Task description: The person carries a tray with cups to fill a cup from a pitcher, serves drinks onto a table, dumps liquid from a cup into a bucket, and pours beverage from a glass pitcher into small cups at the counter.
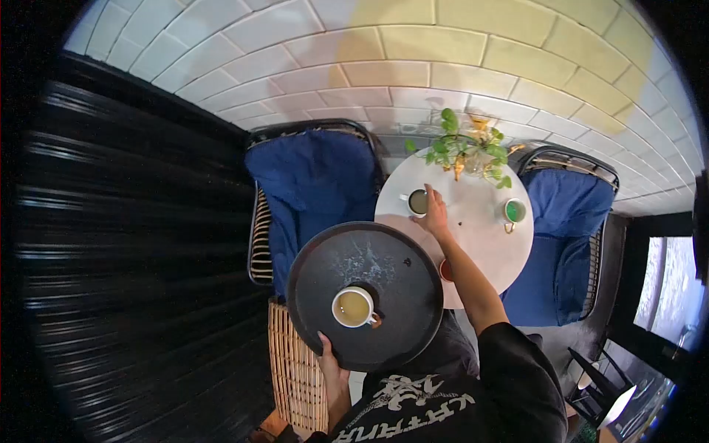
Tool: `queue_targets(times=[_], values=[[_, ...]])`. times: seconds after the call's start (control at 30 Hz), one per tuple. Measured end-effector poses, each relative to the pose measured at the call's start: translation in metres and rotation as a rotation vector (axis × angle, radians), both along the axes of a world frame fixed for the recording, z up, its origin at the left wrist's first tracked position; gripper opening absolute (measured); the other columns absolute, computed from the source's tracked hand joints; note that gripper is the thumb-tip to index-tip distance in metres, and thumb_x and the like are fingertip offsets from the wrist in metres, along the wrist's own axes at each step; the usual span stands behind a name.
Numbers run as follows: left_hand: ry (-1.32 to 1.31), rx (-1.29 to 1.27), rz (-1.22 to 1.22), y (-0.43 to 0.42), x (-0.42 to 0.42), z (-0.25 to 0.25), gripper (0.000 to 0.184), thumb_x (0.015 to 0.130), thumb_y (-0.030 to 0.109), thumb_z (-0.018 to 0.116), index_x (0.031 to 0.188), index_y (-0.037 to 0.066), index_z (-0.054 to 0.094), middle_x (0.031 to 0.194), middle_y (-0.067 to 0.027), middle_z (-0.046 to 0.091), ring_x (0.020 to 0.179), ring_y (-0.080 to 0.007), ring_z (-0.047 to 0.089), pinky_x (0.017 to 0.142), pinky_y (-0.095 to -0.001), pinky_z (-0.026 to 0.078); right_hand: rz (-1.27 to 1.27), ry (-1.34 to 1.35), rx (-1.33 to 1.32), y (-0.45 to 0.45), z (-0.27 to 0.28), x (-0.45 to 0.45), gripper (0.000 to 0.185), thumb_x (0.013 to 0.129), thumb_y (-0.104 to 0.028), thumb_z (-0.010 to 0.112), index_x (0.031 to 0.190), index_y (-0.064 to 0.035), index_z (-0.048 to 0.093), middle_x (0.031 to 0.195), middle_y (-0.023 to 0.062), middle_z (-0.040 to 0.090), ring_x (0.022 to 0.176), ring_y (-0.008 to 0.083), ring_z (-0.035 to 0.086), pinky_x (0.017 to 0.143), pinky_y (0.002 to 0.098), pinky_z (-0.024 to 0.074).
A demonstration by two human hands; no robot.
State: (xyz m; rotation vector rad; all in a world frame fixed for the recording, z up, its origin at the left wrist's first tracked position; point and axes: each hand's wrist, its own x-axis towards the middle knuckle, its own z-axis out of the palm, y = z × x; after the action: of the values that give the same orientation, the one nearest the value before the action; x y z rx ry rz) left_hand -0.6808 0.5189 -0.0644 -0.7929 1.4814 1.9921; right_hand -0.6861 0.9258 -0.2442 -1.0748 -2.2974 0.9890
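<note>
My left hand (333, 369) grips the near edge of a round black tray (310, 258), thumb on top. On the tray stands a white cup (353, 307) of pale brown liquid, its handle to the right. My right hand (433, 211) reaches over the round white table (487, 255), its fingers curved around the right side of a cup of dark liquid (418, 202). Whether they press on that cup is hard to tell. A cup with green inside (514, 211) is at the table's right, and a reddish cup (446, 270) is partly hidden by the tray and my right arm.
A leafy plant (473, 148) with gold ornaments stands at the table's back edge by the brick wall (413, 44). Blue-cushioned chairs flank the table, one left (317, 177), one right (554, 251). A wicker piece (292, 369) is below the tray's left side.
</note>
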Motion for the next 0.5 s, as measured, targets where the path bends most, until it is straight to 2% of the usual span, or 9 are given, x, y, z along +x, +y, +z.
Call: queue_targets(times=[0.1,0.23,0.33,0.5], values=[[-0.044,-0.041,0.037,0.0,0.011,0.001,0.057,0.09,0.035,0.059,0.134,0.004,0.04,0.128,-0.0138,0.052,0.113,-0.0272,0.054,0.091,-0.0446,0.049,0.009,-0.073,-0.067,0.004,0.003,-0.006,0.1,0.049,-0.018,0.088,0.132,-0.0052,0.034,0.12,0.0215,0.05,0.113,0.0398,0.049,0.094,0.0461,0.0416],[-0.059,-0.081,0.065,0.009,0.017,0.002,0.055,0.09,0.034,0.059,0.133,0.005,0.04,0.128,-0.0133,0.052,0.111,-0.0274,0.055,0.09,-0.0455,0.05,0.007,-0.155,-0.062,0.004,0.015,0.009,0.089,0.054,-0.018,0.083,0.127,-0.0037,0.035,0.117,0.0229,0.052,0.107,0.0401,0.053,0.088,0.0467,0.0462],[-0.097,-0.057,0.039,0.01,0.013,-0.005,0.055,0.091,0.034,0.059,0.134,0.006,0.04,0.128,-0.013,0.052,0.111,-0.0277,0.055,0.091,-0.0455,0.049,-0.124,-0.168,-0.106,0.002,0.015,0.036,0.083,0.056,-0.019,0.082,0.124,-0.0048,0.036,0.113,0.0225,0.054,0.101,0.0406,0.056,0.082,0.0474,0.0489],[-0.024,-0.011,-0.037,0.017,0.006,-0.012,0.055,0.091,0.033,0.059,0.135,0.006,0.039,0.131,-0.0133,0.05,0.114,-0.0281,0.052,0.094,-0.0453,0.047,-0.181,-0.136,-0.117,-0.004,0.023,0.109,0.083,0.055,-0.017,0.082,0.124,-0.007,0.036,0.112,0.0224,0.054,0.1,0.0407,0.057,0.082,0.0476,0.0487]])
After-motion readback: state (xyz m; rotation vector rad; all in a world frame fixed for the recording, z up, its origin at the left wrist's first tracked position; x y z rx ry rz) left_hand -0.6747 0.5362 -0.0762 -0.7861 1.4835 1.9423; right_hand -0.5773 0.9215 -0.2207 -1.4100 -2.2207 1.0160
